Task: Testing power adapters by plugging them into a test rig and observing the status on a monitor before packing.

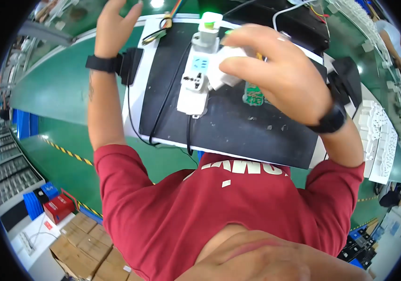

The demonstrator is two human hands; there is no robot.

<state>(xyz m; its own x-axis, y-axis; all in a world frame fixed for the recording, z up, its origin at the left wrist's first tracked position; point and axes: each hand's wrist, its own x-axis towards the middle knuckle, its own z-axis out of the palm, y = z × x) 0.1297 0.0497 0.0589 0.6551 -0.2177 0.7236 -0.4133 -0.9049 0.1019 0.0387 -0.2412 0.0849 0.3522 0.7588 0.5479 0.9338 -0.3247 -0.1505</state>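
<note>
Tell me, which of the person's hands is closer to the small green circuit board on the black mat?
Right. The right hand hovers just above the green circuit board, holding a white plug adapter; the left hand is raised far off to its left.

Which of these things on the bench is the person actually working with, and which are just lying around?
In use:
right hand gripping a white plug adapter
white socket block on the black mat

Lying about:
green circuit board
cardboard boxes
red box
left hand, raised, holding nothing
</note>
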